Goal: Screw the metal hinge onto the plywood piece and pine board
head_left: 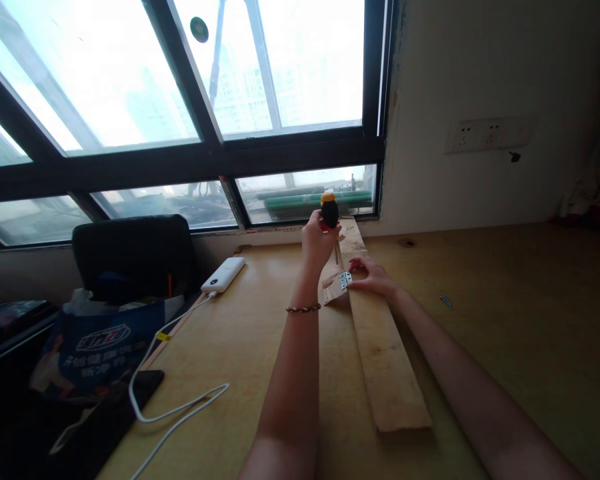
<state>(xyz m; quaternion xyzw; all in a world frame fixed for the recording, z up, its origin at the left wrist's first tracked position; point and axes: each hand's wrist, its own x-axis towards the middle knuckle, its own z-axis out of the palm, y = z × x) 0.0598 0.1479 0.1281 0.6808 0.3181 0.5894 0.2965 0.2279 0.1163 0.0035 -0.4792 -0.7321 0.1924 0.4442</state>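
Note:
My left hand (320, 237), raised above the board, is closed around the yellow-and-black handle of a screwdriver (329, 212). Its thin shaft points down toward the hinge, and the tip is hard to make out. A silver metal hinge (345, 279) joins the edge of a long wooden board (385, 353) and a short wood piece (333, 288), which slants off the board's left side. My right hand (370, 277) rests on the board with thumb and fingers pinching at the hinge's right side, steadying it.
Several screws (446, 301) lie on the wooden table (505, 373) to the right. A white power bank (224, 275) with a white cable (180, 408) is on the left. Beyond the table's left edge are a black chair (133, 250) and a blue bag (105, 347). A window (290, 73) stands behind.

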